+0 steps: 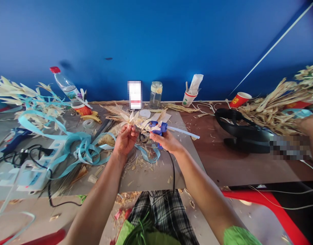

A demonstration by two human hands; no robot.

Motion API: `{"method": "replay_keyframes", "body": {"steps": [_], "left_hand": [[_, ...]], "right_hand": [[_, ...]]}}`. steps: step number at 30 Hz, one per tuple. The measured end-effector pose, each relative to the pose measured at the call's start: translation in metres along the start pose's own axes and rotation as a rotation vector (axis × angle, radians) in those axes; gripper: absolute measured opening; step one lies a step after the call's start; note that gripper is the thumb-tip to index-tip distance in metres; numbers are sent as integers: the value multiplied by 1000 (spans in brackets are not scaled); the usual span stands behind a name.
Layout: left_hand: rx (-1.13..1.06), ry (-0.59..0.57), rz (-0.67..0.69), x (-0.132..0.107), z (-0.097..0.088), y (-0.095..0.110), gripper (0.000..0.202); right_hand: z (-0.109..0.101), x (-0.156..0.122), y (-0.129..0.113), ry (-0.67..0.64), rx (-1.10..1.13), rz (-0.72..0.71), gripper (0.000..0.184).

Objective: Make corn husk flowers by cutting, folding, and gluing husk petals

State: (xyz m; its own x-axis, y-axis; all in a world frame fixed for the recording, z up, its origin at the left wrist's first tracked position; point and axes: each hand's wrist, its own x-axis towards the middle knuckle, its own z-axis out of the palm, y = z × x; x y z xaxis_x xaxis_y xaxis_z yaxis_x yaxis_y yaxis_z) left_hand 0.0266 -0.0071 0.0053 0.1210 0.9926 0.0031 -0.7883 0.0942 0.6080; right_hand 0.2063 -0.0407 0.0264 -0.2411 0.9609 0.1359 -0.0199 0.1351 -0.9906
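My left hand point(127, 137) is pinched on a pale corn husk flower point(131, 118) above the middle of the table. My right hand point(169, 140) is wrapped round a blue glue gun point(156, 126), its nozzle side turned toward the flower. A translucent glue stick point(184, 131) sticks out of the gun's back end, and a black cord hangs from its handle. Dry husk pieces point(115, 112) lie behind my hands. Light blue ribbon point(86, 149) sprawls in loops left of my left hand. My fingers hide the gun's tip and the flower's base.
At left stand a white power strip point(36, 173), a second blue glue gun point(15, 140) and a tilted plastic bottle point(66, 83). Along the wall are a glass jar point(155, 97) and paper cups point(189, 98). A black headset point(238, 132) lies right, near another person's arm point(310, 131).
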Motion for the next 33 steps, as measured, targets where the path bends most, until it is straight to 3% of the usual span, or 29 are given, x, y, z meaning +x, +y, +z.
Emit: {"method": "replay_keyframes", "body": {"steps": [14, 33], "left_hand": [[-19, -59, 9, 0, -2, 0, 13], [-2, -40, 16, 2, -3, -1, 14]], "right_hand": [[-2, 1, 3, -7, 44, 14, 33], [1, -1, -1, -26, 60, 3, 30]]}}
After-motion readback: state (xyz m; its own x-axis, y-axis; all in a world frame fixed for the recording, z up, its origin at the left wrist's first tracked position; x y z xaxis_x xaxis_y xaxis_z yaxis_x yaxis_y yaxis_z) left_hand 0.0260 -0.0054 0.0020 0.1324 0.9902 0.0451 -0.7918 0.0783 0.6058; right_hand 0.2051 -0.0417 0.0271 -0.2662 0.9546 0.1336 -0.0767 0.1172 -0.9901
